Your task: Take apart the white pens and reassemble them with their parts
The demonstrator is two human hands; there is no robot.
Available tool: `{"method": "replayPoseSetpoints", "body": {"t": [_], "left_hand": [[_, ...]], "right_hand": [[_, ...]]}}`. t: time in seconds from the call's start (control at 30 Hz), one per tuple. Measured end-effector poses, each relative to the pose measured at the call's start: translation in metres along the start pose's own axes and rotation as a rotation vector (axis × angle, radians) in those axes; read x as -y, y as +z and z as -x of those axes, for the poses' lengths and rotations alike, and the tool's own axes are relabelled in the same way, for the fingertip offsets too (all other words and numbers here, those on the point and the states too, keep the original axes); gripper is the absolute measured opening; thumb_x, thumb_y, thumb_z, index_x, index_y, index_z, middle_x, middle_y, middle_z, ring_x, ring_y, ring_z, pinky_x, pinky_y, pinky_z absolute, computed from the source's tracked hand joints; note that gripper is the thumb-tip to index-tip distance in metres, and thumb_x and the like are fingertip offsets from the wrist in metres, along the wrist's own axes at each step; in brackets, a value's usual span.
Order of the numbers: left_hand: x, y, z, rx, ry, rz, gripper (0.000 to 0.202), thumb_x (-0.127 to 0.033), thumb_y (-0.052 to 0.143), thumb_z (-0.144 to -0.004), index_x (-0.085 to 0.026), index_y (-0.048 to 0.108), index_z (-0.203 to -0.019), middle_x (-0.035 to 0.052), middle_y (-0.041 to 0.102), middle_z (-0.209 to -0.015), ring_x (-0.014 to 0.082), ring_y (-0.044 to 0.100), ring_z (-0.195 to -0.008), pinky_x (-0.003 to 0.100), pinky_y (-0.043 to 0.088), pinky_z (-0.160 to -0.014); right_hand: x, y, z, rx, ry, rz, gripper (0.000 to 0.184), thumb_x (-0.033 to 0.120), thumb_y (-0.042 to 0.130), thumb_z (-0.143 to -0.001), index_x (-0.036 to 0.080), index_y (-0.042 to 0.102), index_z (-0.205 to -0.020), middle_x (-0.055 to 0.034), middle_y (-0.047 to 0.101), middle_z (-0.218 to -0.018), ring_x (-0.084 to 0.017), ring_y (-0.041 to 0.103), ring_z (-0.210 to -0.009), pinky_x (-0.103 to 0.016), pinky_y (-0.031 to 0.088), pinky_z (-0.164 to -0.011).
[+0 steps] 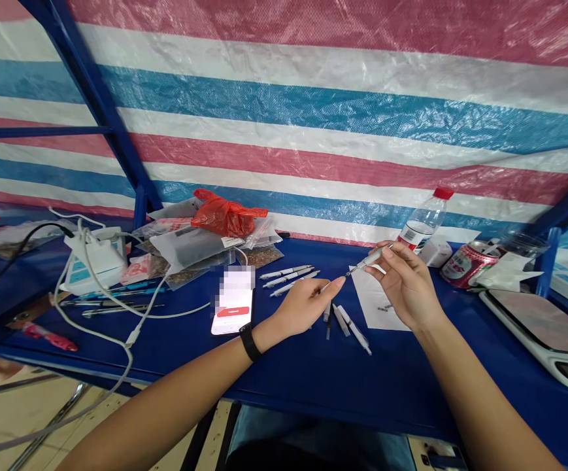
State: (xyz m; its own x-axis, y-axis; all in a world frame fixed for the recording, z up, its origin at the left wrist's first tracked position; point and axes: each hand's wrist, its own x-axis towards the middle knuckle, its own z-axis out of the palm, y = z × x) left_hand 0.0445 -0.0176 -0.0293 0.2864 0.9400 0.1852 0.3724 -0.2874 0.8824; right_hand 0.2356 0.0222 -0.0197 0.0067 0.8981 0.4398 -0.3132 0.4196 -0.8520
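Right hand (406,284) shut in a firm pinch on a white pen (369,260); left hand (300,307) at its tip (hold unclear). Three pens (288,278) lie ranked on the tabletop (288,373), loose pens (352,329) unranked.

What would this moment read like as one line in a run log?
right hand: holds white pen | left hand: beside its tip | nearby: pen parts, paper sheet

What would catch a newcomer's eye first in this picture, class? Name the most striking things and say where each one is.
The red, white and blue striped tarpaulin fills the top of the view, behind a blue table. A red plastic bag stands out on a heap of packets at the table's back left. At centre, the right hand holds up a slim white pen, its tip towards the left hand.
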Motion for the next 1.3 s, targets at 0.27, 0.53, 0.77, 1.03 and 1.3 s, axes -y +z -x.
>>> {"method": "replayPoseSetpoints", "body": {"t": [0.27, 0.53, 0.77, 1.03, 1.3], "left_hand": [[0.004, 0.001, -0.002, -0.011, 0.002, -0.033, 0.065, -0.075, 0.037, -0.090, -0.020, 0.031, -0.056, -0.0052, 0.029, -0.054, 0.0077, 0.029, -0.054, 0.026, 0.020, -0.058], [0.001, 0.001, 0.000, -0.026, 0.013, -0.035, 0.051, -0.057, 0.043, -0.095, -0.020, 0.035, -0.061, -0.0060, 0.033, -0.058, 0.0077, 0.033, -0.057, 0.025, 0.023, -0.059], [0.002, 0.001, 0.001, -0.008, 0.125, -0.069, 0.033, -0.050, 0.039, -0.098, -0.022, 0.050, -0.086, -0.0063, 0.045, -0.067, 0.0095, 0.042, -0.061, 0.023, 0.028, -0.060], [0.010, 0.004, 0.000, -0.107, 0.207, -0.393, 0.036, -0.045, 0.030, -0.103, -0.021, 0.056, -0.096, -0.0020, 0.059, -0.077, 0.0105, 0.049, -0.064, 0.023, 0.028, -0.063], [0.002, 0.006, 0.002, -0.089, 0.166, -0.732, 0.041, -0.043, 0.025, -0.103, -0.024, 0.058, -0.117, 0.0044, 0.069, -0.097, 0.0172, 0.065, -0.082, 0.025, 0.024, -0.062]], "right_hand": [[0.001, 0.002, 0.002, 0.010, -0.143, 0.084, 0.030, 0.050, 0.083, -0.074, 0.026, 0.069, -0.085, -0.0005, 0.067, -0.080, -0.015, 0.063, -0.069, -0.034, 0.058, -0.070], [-0.001, 0.001, 0.004, 0.061, -0.178, 0.182, 0.033, 0.050, 0.082, -0.076, 0.022, 0.071, -0.089, -0.0027, 0.071, -0.081, -0.016, 0.069, -0.067, -0.034, 0.060, -0.071], [-0.008, 0.006, 0.009, 0.233, -0.044, 0.186, 0.033, 0.050, 0.079, -0.080, 0.021, 0.073, -0.094, -0.0050, 0.075, -0.085, -0.018, 0.072, -0.073, -0.036, 0.063, -0.077], [-0.007, 0.009, 0.010, 0.225, -0.087, 0.303, 0.039, 0.056, 0.079, -0.078, 0.019, 0.068, -0.085, -0.0061, 0.074, -0.078, -0.020, 0.072, -0.071, -0.034, 0.061, -0.072], [-0.016, 0.016, 0.013, 0.050, 0.023, 0.395, 0.065, 0.075, 0.071, -0.073, 0.021, 0.041, -0.054, 0.0026, 0.041, -0.044, -0.013, 0.050, -0.047, -0.028, 0.046, -0.054]]}}
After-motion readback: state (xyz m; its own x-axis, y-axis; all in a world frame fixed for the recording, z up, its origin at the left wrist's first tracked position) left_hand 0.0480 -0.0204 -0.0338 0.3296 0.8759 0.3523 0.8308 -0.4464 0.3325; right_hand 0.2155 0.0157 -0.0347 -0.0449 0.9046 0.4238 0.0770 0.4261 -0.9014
